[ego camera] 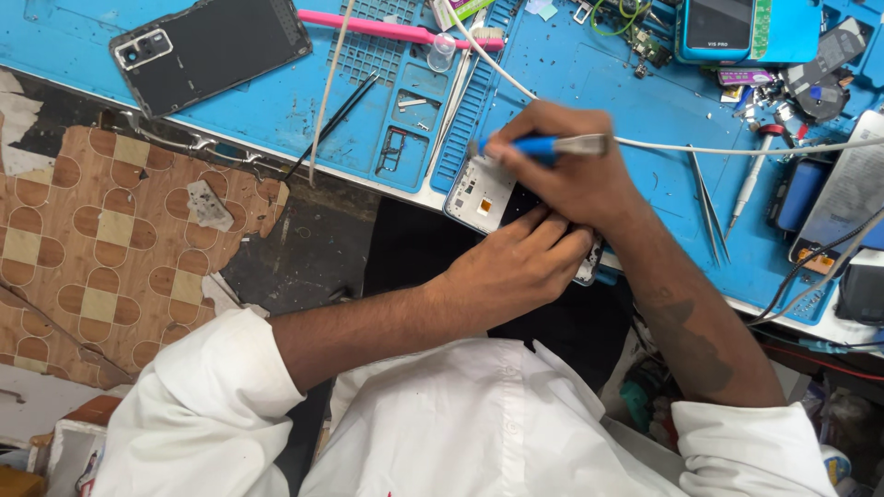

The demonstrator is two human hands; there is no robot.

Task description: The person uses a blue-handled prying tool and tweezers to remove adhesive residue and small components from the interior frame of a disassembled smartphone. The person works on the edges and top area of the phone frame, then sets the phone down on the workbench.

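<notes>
Repair in progress on an opened phone (483, 195) at the near edge of a blue work mat (589, 74): right hand (562, 170) clenched around a blue-handled tool (543, 147), left hand (520, 267) pressing the phone flat. Next, probably, fine tip work. Tight quarters, tweezers (707, 207) and a white cable (737, 147) close alongside

A blue mat (571, 74) covers the bench — on it lie a phone back (212, 46), pink tool (387, 29), tweezers (707, 207) and, perhaps, batteries (799, 191).
</notes>
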